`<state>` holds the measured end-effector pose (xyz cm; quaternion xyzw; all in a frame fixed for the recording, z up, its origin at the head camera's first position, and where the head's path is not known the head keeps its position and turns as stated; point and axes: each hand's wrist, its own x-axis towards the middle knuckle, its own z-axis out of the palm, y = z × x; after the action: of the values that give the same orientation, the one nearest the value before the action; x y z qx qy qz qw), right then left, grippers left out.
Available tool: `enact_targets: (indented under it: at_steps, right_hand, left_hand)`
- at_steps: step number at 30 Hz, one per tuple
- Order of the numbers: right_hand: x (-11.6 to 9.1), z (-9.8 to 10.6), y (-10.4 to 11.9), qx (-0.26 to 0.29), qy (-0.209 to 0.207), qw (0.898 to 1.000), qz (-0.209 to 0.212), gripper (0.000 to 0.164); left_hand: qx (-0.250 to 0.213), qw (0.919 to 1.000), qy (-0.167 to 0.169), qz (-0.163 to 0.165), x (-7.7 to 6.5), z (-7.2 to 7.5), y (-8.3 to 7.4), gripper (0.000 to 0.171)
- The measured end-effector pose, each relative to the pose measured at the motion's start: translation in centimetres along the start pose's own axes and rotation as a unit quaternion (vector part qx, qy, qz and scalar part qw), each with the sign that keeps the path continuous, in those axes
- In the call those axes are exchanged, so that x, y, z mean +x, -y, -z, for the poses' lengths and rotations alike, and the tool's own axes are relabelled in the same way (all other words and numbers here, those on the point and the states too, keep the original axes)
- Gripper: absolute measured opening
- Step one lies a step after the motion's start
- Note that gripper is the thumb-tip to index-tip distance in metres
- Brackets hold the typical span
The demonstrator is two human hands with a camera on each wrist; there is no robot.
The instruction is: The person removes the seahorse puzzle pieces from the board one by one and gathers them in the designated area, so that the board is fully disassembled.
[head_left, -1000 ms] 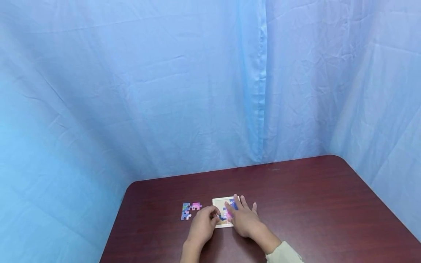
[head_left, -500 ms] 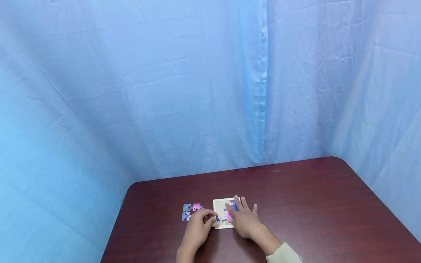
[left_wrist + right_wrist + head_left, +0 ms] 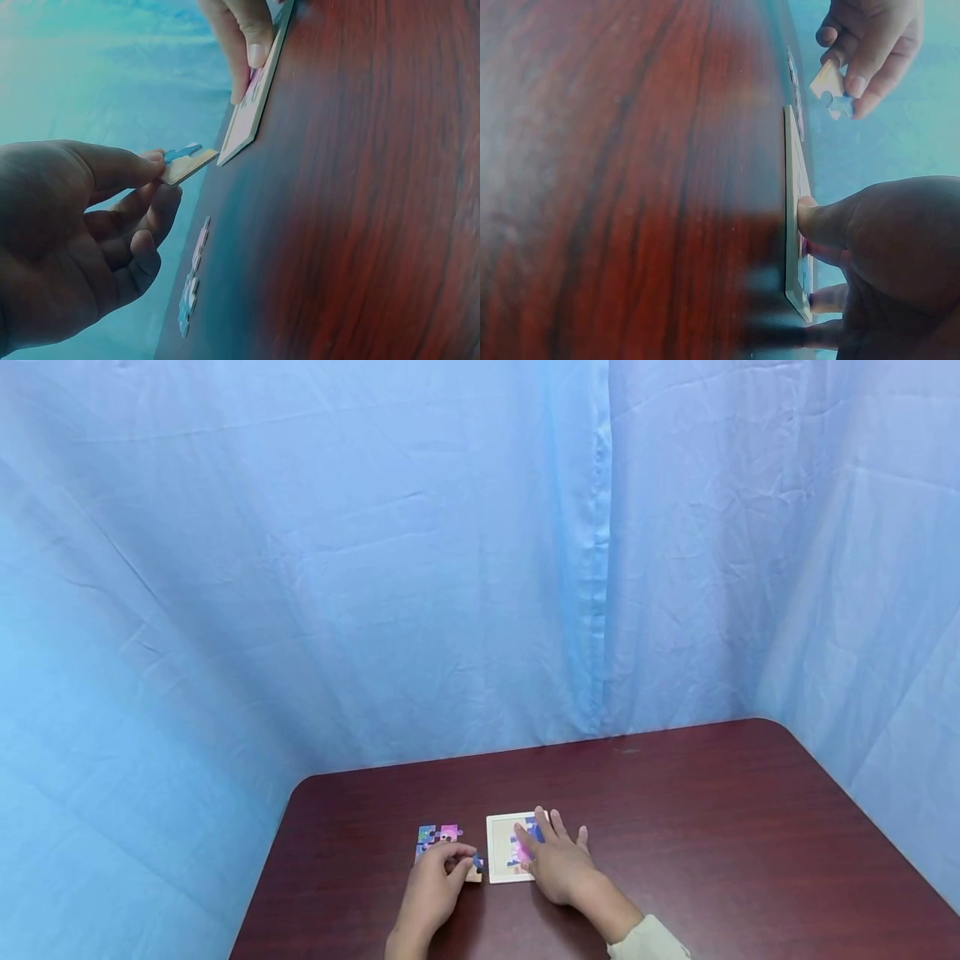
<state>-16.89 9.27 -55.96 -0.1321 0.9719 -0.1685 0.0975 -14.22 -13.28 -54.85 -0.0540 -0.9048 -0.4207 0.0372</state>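
Between thumb and fingers, my left hand [image 3: 435, 881] pinches a puzzle piece [image 3: 187, 165], blue and tan, held just left of the puzzle frame. My right hand [image 3: 562, 864] lies spread over the right part of the white-edged puzzle frame [image 3: 498, 877], its fingertips touching the pieces there. Blue and pink puzzle pieces [image 3: 529, 832] fill the frame's right side, partly hidden under that hand. On its left side the bare pale base shows.
Loose puzzle pieces [image 3: 448, 832] in blue and pink lie on the dark red table [image 3: 675, 827] beyond my left hand, which partly covers them. Blue curtains [image 3: 450, 568] hang behind the table and along its sides.
My left hand has drawn the pinched puzzle piece out of the frame's lower left and moved left with it. The right hand has stayed in place.
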Motion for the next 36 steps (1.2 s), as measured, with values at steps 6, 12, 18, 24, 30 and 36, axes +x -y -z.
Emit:
enact_targets:
  at_steps: [6, 12, 18, 24, 30, 36]
  right_hand:
    - [0.1, 0.0, -0.1, -0.001, 0.001, 1.000, 0.001, 0.056]
    - [0.1, 0.0, -0.1, 0.000, 0.000, 1.000, 0.003, 0.055]
    - [0.0, 0.2, 0.0, 0.003, 0.004, 1.000, -0.001, 0.056]
    - [0.0, 0.3, 0.1, 0.007, 0.006, 1.000, 0.000, 0.055]
    - [-0.1, 0.4, 0.1, 0.008, 0.003, 1.000, 0.004, 0.055]
    - [-0.3, 0.4, 0.1, 0.015, 0.000, 1.000, 0.009, 0.055]
  left_hand:
    - [0.010, 0.9999, -0.012, 0.004, -0.1, 0.7, 0.5, 0.011]
    - [0.009, 0.9997, -0.016, 0.019, -0.3, 1.4, 1.1, 0.012]
    - [0.010, 0.9987, -0.030, 0.041, -0.5, 2.1, 1.8, 0.011]
    - [0.030, 0.9944, -0.053, 0.086, -0.6, 2.8, 2.5, 0.012]
    - [0.062, 0.9891, -0.064, 0.118, -0.7, 3.3, 2.9, 0.004]
    - [0.085, 0.9834, -0.065, 0.147, -0.7, 3.6, 3.4, 0.006]
